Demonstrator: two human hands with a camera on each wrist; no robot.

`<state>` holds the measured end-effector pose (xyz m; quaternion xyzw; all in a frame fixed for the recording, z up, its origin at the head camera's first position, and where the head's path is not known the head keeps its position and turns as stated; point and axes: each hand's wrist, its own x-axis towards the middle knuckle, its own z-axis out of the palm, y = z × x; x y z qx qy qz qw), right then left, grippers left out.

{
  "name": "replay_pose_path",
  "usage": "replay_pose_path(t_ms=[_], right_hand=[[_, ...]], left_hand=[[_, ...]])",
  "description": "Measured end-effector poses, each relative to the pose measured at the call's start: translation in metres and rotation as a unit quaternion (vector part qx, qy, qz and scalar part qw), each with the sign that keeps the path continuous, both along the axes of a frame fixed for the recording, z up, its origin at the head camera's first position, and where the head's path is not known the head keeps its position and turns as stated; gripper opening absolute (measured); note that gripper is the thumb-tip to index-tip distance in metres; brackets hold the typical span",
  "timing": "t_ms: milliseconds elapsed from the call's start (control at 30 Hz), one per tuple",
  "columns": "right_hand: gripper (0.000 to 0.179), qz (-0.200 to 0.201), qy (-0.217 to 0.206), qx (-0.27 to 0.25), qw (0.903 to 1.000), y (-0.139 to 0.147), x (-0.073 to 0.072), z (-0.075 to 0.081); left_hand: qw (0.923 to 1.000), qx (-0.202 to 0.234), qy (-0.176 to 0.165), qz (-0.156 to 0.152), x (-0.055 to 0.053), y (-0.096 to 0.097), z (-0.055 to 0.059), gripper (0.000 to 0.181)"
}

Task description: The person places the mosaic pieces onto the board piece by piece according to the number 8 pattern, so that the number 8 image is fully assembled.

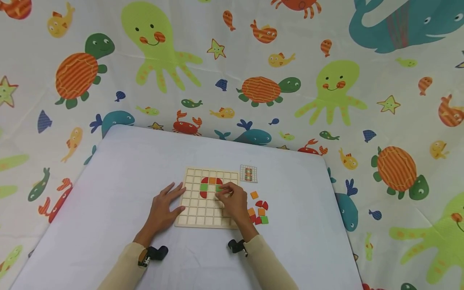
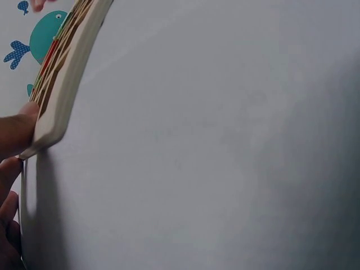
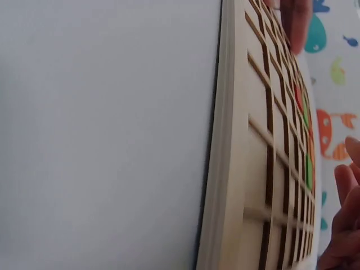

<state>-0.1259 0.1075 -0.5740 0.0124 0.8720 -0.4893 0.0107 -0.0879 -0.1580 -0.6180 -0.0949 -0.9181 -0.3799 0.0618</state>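
Observation:
A wooden grid board (image 1: 195, 220) lies on the white table. Set in its squares are an orange square (image 1: 212, 181), a green square (image 1: 204, 187), another green square (image 1: 218, 188) and red quarter-round pieces (image 1: 204, 194). My left hand (image 1: 162, 207) rests at the board's left edge, fingers spread; in the left wrist view its thumb (image 2: 17, 132) touches a corner. Over the board's right half hovers my right hand (image 1: 233, 200), thumb and fingertips close together beside the right green square. I cannot tell whether a piece is between them.
Right of the board lie several loose pieces, among them an orange square (image 1: 254, 195), a green square (image 1: 264, 220) and red quarter-rounds (image 1: 265, 205). A small pattern card (image 1: 248, 173) sits behind them. A sea-animal curtain (image 1: 217, 96) hangs behind the table (image 1: 301, 241).

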Motion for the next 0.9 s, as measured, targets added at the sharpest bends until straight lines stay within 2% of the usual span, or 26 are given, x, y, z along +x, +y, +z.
replay_pose_path(t_ms=[367,633,800,900], right_hand=[[0.021,-0.068,0.019,0.006,0.9975,0.074,0.011,-0.001],[0.02,-0.138,-0.028,0.047,0.9889,0.119,0.022,-0.002],[0.021,-0.155,-0.052,0.061,0.9847,0.136,0.024,-0.004],[0.022,-0.154,-0.057,0.06,0.9846,0.14,0.023,-0.006]], left_hand=[[1.0,0.003,-0.001,0.003,0.001,0.001,0.001,0.068],[1.0,0.005,-0.006,-0.001,0.002,0.002,0.001,0.068],[1.0,0.003,0.008,0.0,0.0,0.001,-0.001,0.067],[1.0,-0.001,0.003,-0.002,-0.001,0.0,-0.003,0.067]])
